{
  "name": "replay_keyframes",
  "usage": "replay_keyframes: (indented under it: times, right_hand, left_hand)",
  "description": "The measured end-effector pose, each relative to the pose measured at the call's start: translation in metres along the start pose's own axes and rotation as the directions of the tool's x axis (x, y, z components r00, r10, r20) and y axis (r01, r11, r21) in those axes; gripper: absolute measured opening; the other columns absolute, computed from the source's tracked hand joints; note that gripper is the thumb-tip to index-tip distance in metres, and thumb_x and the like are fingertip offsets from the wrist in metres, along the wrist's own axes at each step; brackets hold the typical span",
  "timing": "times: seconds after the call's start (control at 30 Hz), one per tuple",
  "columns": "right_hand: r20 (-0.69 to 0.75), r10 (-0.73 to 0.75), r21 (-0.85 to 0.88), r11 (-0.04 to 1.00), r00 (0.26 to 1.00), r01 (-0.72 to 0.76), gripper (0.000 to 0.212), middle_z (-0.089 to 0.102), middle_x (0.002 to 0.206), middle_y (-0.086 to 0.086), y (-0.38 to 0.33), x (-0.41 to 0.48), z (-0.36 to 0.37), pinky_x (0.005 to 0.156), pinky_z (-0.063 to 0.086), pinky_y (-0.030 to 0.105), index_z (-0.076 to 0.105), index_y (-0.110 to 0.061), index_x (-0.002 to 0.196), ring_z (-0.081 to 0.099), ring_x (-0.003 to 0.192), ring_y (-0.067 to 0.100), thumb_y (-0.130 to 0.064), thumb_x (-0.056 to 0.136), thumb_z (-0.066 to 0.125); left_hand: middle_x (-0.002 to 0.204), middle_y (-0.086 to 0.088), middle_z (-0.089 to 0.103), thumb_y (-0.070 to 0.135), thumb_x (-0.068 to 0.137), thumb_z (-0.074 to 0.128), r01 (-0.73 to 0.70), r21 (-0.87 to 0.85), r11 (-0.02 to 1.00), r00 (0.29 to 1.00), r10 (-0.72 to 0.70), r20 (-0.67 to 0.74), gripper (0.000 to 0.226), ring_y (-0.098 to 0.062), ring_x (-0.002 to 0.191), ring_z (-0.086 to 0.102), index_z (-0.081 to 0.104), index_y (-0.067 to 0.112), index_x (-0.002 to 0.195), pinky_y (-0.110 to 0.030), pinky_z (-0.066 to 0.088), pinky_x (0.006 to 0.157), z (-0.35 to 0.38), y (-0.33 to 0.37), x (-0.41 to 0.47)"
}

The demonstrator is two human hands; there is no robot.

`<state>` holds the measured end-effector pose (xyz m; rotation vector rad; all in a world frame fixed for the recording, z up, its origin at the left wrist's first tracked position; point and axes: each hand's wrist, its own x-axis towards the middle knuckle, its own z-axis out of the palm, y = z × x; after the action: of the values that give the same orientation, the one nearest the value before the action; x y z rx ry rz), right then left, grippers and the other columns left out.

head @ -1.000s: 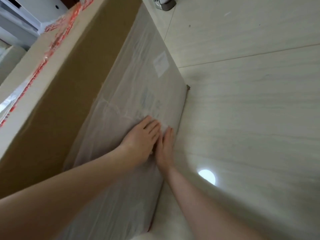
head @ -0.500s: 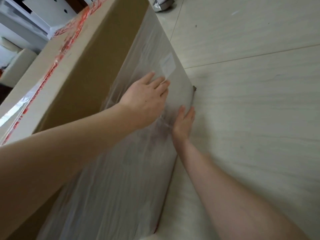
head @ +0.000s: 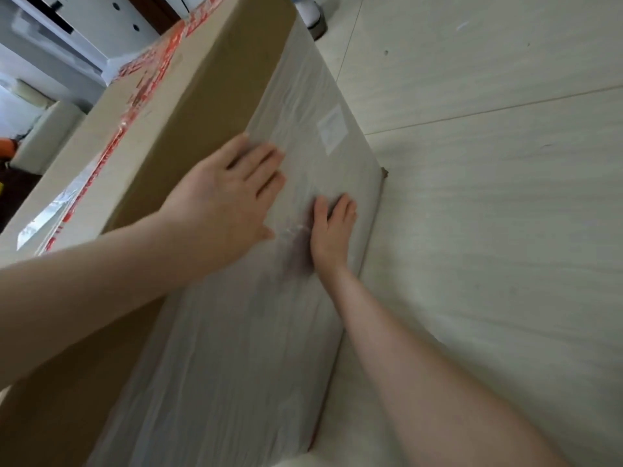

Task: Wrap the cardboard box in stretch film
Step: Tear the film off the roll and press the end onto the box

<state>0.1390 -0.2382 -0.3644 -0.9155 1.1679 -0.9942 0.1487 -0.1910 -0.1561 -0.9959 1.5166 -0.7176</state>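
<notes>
A large brown cardboard box (head: 188, 106) stands on the floor, with red printed tape along its top. Cloudy stretch film (head: 242, 348) covers the lower part of the side facing me, over a white label (head: 332, 128). My left hand (head: 226, 200) lies flat on the box side at the film's upper edge, fingers spread. My right hand (head: 332, 235) presses flat on the film lower down, near the box's bottom edge. Neither hand holds anything. No film roll is in view.
Pale tiled floor (head: 488, 214) stretches to the right of the box. A round dark-based object (head: 315, 20) stands on the floor past the box's far corner. White furniture (head: 67, 35) and a pale cushion (head: 43, 136) sit at the upper left.
Both hands slid along the film toward the box's far end, and the left hand also climbed to the film's upper edge. The view tilted up a little.
</notes>
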Motion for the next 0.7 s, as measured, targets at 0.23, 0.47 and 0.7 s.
replay_keyframes:
  times: [0.23,0.47,0.7]
  right_hand:
    - [-0.215,0.09,0.09,0.993,0.973,-0.072,0.062,0.01,0.159,0.014,0.025,0.007,-0.043,0.116,0.004,0.022,0.014,-0.003,0.151,0.008,0.148,0.02,-0.038,0.102,0.031]
    - [0.106,0.154,-0.066,0.987,0.982,-0.147,0.068,0.008,0.159,0.017,0.087,-0.061,-0.011,0.12,0.003,0.031,0.016,0.002,0.149,0.005,0.148,0.023,-0.044,0.101,0.027]
    - [-0.004,0.19,-0.125,0.974,0.982,-0.189,0.06,0.03,0.148,0.027,0.058,0.027,-0.016,0.115,0.019,0.039,0.031,0.008,0.142,0.028,0.138,0.035,-0.038,0.102,0.032]
  left_hand:
    - [0.16,-0.015,-0.001,0.035,0.102,0.02,-0.16,-0.177,0.971,0.986,0.149,-0.075,0.062,-0.03,0.148,-0.002,0.0,0.001,0.15,-0.047,-0.004,0.117,-0.025,0.046,0.032]
    - [0.159,-0.015,-0.005,0.03,0.102,0.019,-0.291,-0.208,0.934,0.936,0.323,0.139,0.061,-0.03,0.147,-0.007,-0.004,-0.001,0.149,-0.048,-0.015,0.114,0.019,0.115,0.027]
    - [0.161,-0.009,-0.001,0.034,0.103,0.016,-0.18,-0.158,0.971,0.977,0.196,0.088,0.058,-0.026,0.148,-0.002,0.002,0.006,0.152,-0.048,-0.008,0.116,0.011,0.08,0.063]
